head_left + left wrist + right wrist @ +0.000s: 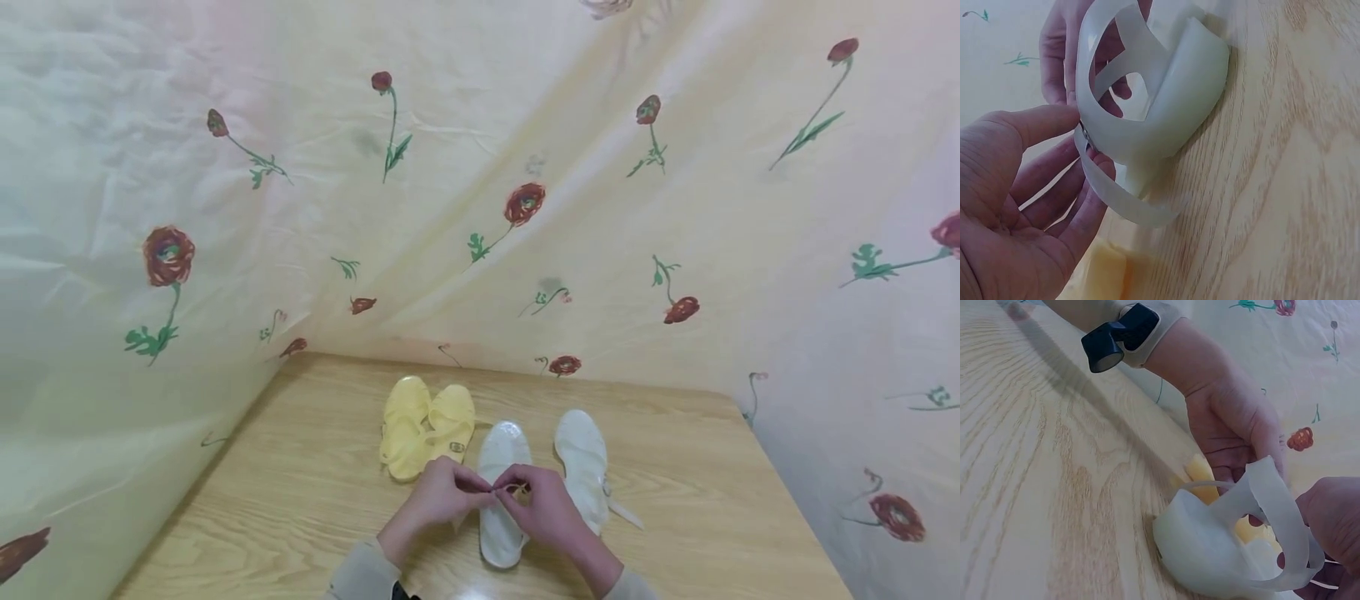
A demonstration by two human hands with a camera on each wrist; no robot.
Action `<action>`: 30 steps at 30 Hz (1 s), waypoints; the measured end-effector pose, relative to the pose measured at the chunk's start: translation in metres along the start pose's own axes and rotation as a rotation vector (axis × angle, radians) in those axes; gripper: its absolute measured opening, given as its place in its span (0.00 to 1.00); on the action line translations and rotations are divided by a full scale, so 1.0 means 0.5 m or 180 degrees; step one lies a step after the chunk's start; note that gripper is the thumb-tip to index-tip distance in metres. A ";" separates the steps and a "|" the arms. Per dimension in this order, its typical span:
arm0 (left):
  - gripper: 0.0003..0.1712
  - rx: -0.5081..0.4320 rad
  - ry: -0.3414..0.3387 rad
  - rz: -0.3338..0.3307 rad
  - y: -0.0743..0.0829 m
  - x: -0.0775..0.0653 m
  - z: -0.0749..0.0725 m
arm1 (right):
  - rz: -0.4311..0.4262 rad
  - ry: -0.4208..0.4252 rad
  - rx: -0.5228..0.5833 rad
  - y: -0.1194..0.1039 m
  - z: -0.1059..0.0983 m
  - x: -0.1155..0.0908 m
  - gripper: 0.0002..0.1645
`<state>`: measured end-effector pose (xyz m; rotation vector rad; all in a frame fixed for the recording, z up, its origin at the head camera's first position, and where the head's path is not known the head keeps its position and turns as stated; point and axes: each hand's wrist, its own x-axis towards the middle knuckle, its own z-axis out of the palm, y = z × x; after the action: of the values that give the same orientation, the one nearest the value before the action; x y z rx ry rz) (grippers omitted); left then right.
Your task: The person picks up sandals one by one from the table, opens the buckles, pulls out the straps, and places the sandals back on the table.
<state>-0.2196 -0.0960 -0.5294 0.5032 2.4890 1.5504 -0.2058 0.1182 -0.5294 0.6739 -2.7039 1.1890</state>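
Just right of the yellow sandals (406, 412), the left hand (437, 496) and right hand (547, 504) meet over a white sandal (505, 450).
Standing on the wooden table (697, 492), it looks pale, smooth and slightly translucent, with broad curved straps (1088, 59) and a small metal buckle (1087, 134); both hands pinch at the strap, fingertips together. Another white sandal (581, 454) lies farther right of the yellow pair, which bears a dark mark (456, 447) too small to read.
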 end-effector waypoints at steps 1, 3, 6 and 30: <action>0.07 -0.0010 0.0001 0.0017 0.000 0.000 0.001 | 0.0015 -0.0038 0.0004 0.001 0.000 0.001 0.06; 0.07 -0.0031 -0.0002 0.0033 -0.001 0.001 0.002 | 0.0034 -0.0101 0.0025 0.001 -0.001 0.002 0.07; 0.07 -0.0040 -0.0010 0.0016 -0.003 0.000 0.001 | 0.0064 -0.0158 0.0060 0.001 -0.003 0.002 0.08; 0.07 -0.0010 0.0046 -0.0025 -0.002 0.001 0.002 | -0.0012 0.0047 0.0100 0.000 -0.007 -0.011 0.09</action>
<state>-0.2201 -0.0953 -0.5308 0.4828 2.4958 1.5603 -0.2012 0.1223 -0.5284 0.6714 -2.6761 1.2331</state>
